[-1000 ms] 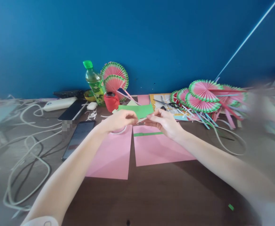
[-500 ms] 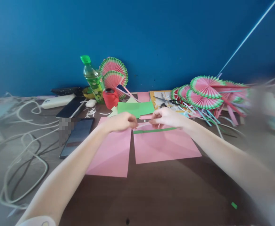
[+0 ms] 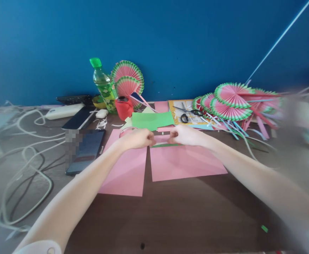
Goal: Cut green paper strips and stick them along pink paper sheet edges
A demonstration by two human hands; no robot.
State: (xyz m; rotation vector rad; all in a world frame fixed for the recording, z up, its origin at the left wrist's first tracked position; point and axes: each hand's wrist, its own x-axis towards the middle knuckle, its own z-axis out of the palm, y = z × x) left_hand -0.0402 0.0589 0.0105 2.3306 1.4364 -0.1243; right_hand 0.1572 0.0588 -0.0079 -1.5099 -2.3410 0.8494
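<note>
My left hand [image 3: 140, 138] and my right hand [image 3: 184, 134] face each other over the upper edge of a pink paper sheet [image 3: 186, 162]. Each is closed in a pinch, and a thin white strip [image 3: 161, 143] stretches between the fingertips. It lies along a narrow green strip [image 3: 166, 146] on the pink sheet. Whether the white strip is paper or tape, I cannot tell. A second pink sheet [image 3: 126, 173] lies to the left, partly under my left forearm. What looks like a tape roll [image 3: 126, 130] sits by my left wrist, half hidden.
Behind my hands lie green paper [image 3: 151, 120] and scissors [image 3: 184, 116]. Pleated pink-and-green paper fans [image 3: 232, 97] are piled at the right. A green bottle [image 3: 104, 84] and a red pouch-like object [image 3: 124, 108] stand at the back left, near phones [image 3: 88, 151] and white cables [image 3: 48, 190].
The white strip has come down onto the green strip, with both hands lower and still pinching. My right hand has shifted slightly, uncovering more of the scissors. The view has tilted a little.
</note>
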